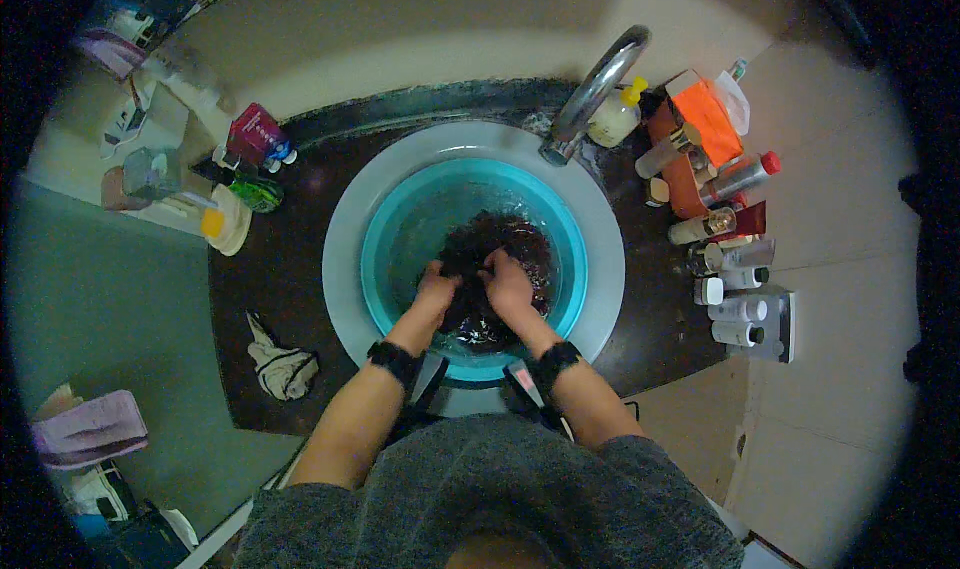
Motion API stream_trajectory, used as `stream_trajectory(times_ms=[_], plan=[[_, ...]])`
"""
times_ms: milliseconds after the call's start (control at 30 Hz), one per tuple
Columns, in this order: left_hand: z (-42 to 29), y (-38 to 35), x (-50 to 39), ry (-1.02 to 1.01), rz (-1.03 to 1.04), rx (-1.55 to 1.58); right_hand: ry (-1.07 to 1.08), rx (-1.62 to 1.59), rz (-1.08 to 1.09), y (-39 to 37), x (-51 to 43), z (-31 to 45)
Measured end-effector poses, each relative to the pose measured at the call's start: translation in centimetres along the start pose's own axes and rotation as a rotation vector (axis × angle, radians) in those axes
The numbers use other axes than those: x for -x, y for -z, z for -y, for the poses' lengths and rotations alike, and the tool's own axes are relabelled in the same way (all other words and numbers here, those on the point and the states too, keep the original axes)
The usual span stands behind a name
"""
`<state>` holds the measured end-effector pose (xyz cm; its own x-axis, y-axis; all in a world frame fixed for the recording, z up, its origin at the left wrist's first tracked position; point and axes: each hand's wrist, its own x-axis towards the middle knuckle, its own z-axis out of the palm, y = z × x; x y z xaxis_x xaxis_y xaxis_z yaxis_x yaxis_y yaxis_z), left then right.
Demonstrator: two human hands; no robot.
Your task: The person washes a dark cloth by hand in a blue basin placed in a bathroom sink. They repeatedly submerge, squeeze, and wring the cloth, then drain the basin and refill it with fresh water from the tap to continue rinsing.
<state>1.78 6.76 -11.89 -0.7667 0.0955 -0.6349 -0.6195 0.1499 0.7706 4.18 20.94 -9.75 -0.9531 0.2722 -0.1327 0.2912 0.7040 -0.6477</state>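
A turquoise plastic basin [577, 269] holding water stands inside a round white sink [341, 269]. In the water lies a dark, wet bundle of fabric [517, 231], partly under the surface. My left hand [437, 290] is at the fabric's left side, with fingers bent against it. On the other side my right hand [508, 282] has its fingers curled into the same fabric. Both hands appear to grip the cloth between them, slightly blurred, with some fingertips hidden. Each wrist wears a black band.
A chrome faucet [600, 81] arches at the sink's upper right, beside a yellow-topped pump bottle [616, 118]. Several bottles and jars line the right side of the dark countertop [652, 329]. A crumpled pale cloth [283, 366] lies left; a green bottle [256, 191] stands beyond it.
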Motion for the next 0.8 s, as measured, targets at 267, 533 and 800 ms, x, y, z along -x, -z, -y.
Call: stream_trajectory(times_ms=[267, 533, 800], plan=[[-8.9, 0.9, 5.8, -0.256, 0.289, -0.105, 0.223, -0.616, 0.329, 6.6, -4.2, 1.5], [-16.1, 2.1, 8.9, -0.318, 0.388, 0.166, 0.008, -0.622, 0.457, 5.6, -3.5, 1.5], [-5.0, 2.1, 0.2, -0.331, -0.208, -0.511, 0.035, -0.318, 0.061, 1.4, -3.0, -2.6]])
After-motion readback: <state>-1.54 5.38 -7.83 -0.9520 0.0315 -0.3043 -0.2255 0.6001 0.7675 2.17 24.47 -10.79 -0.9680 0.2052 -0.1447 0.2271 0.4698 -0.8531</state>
